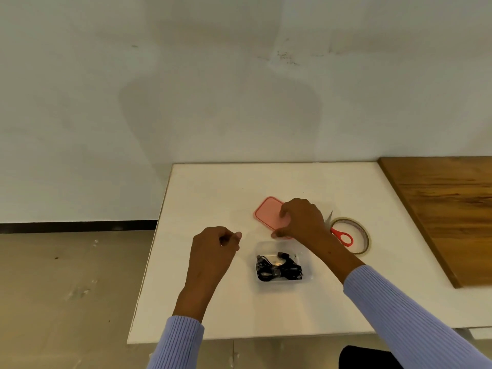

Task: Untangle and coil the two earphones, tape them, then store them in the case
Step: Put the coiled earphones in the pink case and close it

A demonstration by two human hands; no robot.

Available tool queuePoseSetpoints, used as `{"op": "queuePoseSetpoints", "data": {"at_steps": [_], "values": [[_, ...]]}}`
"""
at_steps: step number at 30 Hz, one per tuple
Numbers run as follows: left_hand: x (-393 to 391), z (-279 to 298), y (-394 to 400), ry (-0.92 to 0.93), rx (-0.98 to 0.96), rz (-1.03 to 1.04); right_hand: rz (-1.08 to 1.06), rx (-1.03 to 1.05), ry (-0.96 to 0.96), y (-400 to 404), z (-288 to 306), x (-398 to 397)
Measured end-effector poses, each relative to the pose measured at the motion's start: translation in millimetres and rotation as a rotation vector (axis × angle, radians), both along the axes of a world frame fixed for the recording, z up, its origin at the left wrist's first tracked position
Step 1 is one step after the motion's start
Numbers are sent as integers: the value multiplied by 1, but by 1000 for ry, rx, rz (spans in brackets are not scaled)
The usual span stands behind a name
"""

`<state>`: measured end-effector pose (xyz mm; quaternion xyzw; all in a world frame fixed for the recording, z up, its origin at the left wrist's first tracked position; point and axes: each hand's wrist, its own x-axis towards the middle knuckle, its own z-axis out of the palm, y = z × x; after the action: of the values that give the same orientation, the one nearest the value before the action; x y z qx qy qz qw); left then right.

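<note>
- The black earphones [278,268] lie bundled up inside the clear case [306,278] on the white table [213,193].
- The case has no lid on it.
- The pink lid [267,213] lies flat on the table just behind the case.
- The right hand [300,218] holds the lid, with bent fingers on its top and the thumb at its near edge.
- The left hand [215,245] hangs above the table, left of the case. Its fingers are curled in with nothing in them.
- Red scissors [343,237] lie across a ring of clear tape [364,235], to the right of the lid.
- A brown wooden board [447,209] sits at the right edge.
</note>
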<state>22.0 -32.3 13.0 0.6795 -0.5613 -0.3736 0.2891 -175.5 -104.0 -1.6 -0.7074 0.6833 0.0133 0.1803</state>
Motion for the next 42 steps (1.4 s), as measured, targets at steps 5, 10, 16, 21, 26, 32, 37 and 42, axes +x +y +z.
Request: {"op": "queuePoseSetpoints", "data": {"at_steps": [5, 10, 16, 21, 26, 32, 37, 42], "values": [[-2, 4, 0, 69, -13, -13, -80, -49, -253, 8, 24, -7], [-8, 22, 6, 262, -106, -144, -214, 348, -1028, 59, 82, -17], [-11, 32, 13, 419, -97, -102, -507, 698, -1399, 84, 70, -36], [-12, 24, 15, 423, 86, -104, -707, 591, -1286, 86, 53, -28], [-13, 12, 20, 334, 152, -22, -614, 166, -1005, 92, 36, -27], [-17, 10, 22, 201, 197, -32, -521, -28, -787, 97, 26, -29], [-20, 9, 26, 13, 163, -59, -518, 15, -785, 98, 18, -33], [-18, 8, 21, 104, 241, -25, -575, 107, -851, 96, 15, -38]]}}
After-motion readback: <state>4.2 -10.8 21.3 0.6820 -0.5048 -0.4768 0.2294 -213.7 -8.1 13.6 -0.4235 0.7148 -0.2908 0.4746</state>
